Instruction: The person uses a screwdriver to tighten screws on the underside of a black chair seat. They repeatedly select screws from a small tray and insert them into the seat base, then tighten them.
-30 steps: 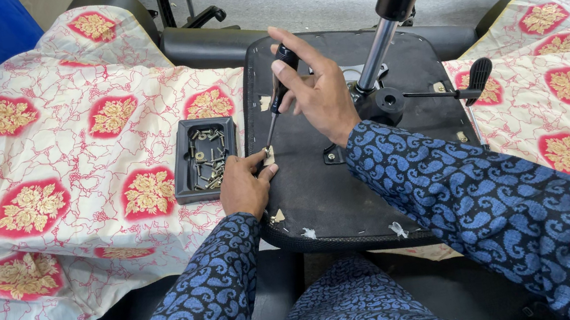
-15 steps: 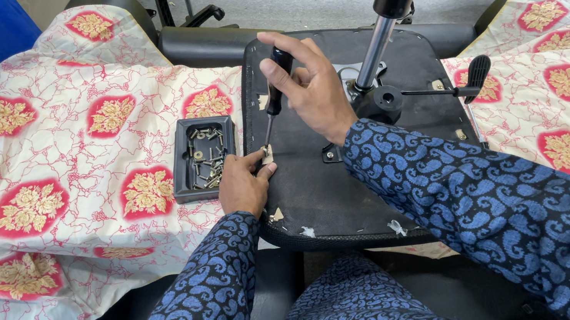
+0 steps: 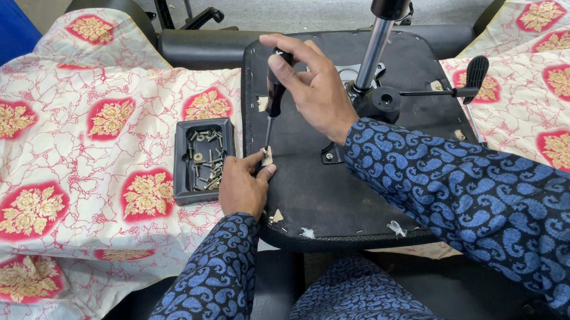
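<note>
Black-handled screwdriver (image 3: 271, 108) upright on black seat underside (image 3: 321, 185), slim steel shaft

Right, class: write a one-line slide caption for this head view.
Right hand holds a screwdriver to an upturned chair seat; left hand steadies its tip.

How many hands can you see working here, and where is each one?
2. The right hand grips a screwdriver over the black seat underside. The left hand rests at its tip, beside the small black tray of screws. No other hands show.

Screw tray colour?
Black screw tray, seen in the head view, beside the left hand.
</note>
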